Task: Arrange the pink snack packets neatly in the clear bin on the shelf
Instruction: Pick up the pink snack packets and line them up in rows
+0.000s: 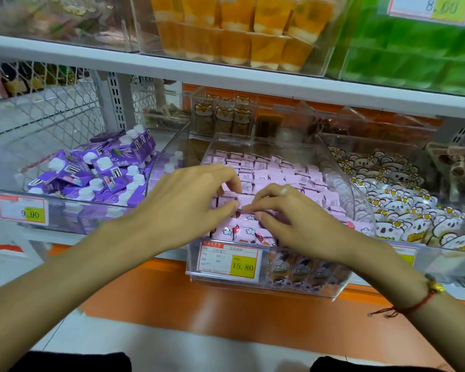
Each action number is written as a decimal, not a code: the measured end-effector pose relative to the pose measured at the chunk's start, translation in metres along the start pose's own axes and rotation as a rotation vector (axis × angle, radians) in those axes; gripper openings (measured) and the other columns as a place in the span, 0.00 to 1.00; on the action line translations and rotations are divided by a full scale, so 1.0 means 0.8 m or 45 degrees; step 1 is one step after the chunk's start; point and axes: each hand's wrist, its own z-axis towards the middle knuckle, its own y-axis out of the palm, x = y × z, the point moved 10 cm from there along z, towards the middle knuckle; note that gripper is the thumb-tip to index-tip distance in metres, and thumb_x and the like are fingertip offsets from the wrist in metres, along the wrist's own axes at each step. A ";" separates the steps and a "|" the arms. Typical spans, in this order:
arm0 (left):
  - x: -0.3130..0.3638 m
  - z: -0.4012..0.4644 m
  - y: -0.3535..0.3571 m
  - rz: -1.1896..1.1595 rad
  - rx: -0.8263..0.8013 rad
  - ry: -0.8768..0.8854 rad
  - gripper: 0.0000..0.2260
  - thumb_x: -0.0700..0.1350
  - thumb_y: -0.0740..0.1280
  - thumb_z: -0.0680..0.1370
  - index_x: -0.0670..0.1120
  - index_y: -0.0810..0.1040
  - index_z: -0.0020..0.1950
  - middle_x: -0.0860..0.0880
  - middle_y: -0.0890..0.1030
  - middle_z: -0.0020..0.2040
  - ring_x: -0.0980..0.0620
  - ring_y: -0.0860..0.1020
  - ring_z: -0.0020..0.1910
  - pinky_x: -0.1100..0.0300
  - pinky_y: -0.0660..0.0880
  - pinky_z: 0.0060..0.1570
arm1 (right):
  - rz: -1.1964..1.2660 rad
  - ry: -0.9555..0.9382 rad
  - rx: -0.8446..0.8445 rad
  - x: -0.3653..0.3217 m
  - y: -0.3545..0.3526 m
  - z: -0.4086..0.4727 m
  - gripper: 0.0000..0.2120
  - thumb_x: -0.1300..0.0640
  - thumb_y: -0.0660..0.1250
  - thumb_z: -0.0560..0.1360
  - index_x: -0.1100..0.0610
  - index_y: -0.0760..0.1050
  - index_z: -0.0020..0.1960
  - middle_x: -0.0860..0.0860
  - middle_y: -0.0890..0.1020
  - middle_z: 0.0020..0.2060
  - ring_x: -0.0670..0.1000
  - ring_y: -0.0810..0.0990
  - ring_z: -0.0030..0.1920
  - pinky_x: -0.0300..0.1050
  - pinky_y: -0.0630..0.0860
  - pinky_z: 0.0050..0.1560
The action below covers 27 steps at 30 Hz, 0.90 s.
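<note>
- Small pink foil snack packets (pixel 277 173) beyond the hands were already ranked in rows inside the clear plastic bin (pixel 360 200).
- Packets under the fingertips remained loose; one was pinched by the left hand (pixel 188 208) and the right hand (pixel 293 224).

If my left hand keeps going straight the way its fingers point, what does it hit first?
Probably the pink snack packets right under the left hand fingertips, and behind them the clear bin curved right wall; depth is hard to judge.

Both forearms are showing bare, no sleeves anywhere. Well back from the fingers (pixel 263 196) of the right hand (pixel 301 224), the wrist is wearing a thin red cord bracelet (pixel 414 307) carrying a small gold charm (pixel 436 287), its knotted ends dangling loose.
</note>
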 end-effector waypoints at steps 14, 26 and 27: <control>0.000 0.008 0.043 -0.108 -0.093 -0.111 0.10 0.63 0.67 0.69 0.61 0.78 0.45 0.65 0.72 0.36 0.65 0.70 0.38 0.68 0.63 0.33 | 0.058 0.198 0.004 0.026 -0.028 -0.006 0.11 0.50 0.75 0.69 0.50 0.83 0.50 0.47 0.79 0.38 0.44 0.75 0.35 0.41 0.73 0.40; 0.003 0.007 0.030 -0.001 -0.038 -0.182 0.12 0.64 0.67 0.68 0.60 0.80 0.46 0.60 0.82 0.42 0.57 0.79 0.46 0.62 0.68 0.39 | -0.032 0.013 0.442 0.001 -0.059 -0.025 0.05 0.51 0.59 0.80 0.49 0.71 0.47 0.45 0.79 0.34 0.45 0.77 0.35 0.50 0.74 0.37; 0.003 0.007 0.032 0.005 -0.055 -0.187 0.12 0.64 0.67 0.69 0.60 0.80 0.47 0.60 0.82 0.42 0.57 0.79 0.46 0.62 0.67 0.39 | 0.055 0.019 0.551 0.002 -0.070 -0.028 0.05 0.52 0.58 0.80 0.50 0.70 0.47 0.45 0.79 0.36 0.45 0.77 0.36 0.51 0.75 0.38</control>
